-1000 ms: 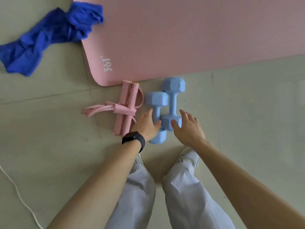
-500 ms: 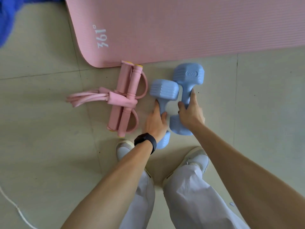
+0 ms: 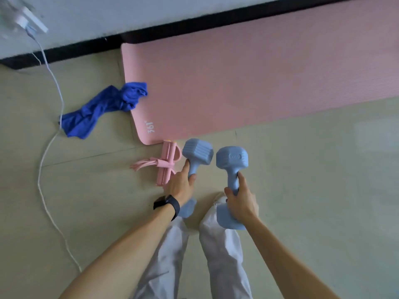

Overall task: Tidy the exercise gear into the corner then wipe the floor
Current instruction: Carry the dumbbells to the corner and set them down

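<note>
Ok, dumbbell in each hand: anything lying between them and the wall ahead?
Yes: the pink yoga mat lies flat between the baseboard and the left dumbbell in the left hand and right dumbbell in the right hand. The pink resistance band lies by the left one. The corner meant is unclear.

Right: bare pale tile floor [image 3: 323, 190].
Ahead: a flat pink foam exercise mat [image 3: 259, 83].
Left: a bundled pink resistance band [image 3: 165, 166], a crumpled blue cloth [image 3: 101, 108], a white cable [image 3: 44, 169].
Middle: a gap between the light blue dumbbell [image 3: 197, 153] in our left hand [image 3: 181, 184] and the twin dumbbell [image 3: 232, 158] in our right hand [image 3: 241, 201].
</note>
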Action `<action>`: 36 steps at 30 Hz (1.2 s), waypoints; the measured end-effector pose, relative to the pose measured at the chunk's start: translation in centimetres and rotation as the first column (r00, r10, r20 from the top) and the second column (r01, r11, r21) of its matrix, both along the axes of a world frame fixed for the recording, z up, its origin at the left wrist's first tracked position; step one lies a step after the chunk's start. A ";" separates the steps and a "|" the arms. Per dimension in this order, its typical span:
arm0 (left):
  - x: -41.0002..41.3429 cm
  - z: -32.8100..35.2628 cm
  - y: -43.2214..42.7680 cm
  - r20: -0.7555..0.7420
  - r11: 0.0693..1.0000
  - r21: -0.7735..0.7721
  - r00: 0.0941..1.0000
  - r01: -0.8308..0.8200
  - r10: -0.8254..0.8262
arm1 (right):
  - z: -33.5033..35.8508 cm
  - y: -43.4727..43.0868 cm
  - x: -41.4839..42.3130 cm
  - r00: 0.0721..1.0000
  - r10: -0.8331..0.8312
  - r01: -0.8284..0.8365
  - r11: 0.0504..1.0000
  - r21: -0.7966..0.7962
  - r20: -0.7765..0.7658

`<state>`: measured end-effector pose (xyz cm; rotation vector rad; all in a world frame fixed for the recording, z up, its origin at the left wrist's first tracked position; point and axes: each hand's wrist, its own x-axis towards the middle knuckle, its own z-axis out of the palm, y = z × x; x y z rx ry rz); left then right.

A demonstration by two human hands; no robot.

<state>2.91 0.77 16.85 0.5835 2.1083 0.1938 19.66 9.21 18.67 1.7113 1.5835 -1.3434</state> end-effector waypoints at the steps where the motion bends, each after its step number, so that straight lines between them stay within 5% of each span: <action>1: 0.1 3.5 1.1 0.001 0.998 0.061 1.000 -0.001 0.001 | 3.6 0.7 0.4 1.000 0.000 0.000 1.000 0.017 -0.008; 6: 0.2 19.3 5.9 -0.023 0.967 0.240 0.996 0.089 -0.086 | 19.7 3.3 2.2 0.994 -0.063 0.078 0.982 0.173 -0.088; 10: 0.1 30.9 8.9 -0.086 0.899 0.389 0.979 0.203 -0.184 | 31.2 3.5 4.5 0.948 -0.236 0.294 0.905 0.307 -0.213; 14: 1.2 42.4 12.6 -0.143 0.755 0.574 0.947 0.317 -0.289 | 41.8 3.6 7.4 0.796 -0.383 0.577 0.713 0.399 -0.468; 19: 7.5 53.8 16.9 -0.207 0.550 0.720 0.888 0.423 -0.411 | 51.2 3.9 13.8 0.698 -0.403 0.714 0.457 0.530 -0.592; 26: 17.3 59.5 23.9 -0.159 0.399 0.822 0.837 0.406 -0.524 | 55.8 7.9 22.9 0.611 -0.398 0.790 0.250 0.560 -0.684; 36: 36.9 64.9 37.5 -0.107 0.340 0.867 0.803 0.364 -0.587 | 60.6 20.9 42.0 0.557 -0.405 0.813 0.085 0.576 -0.725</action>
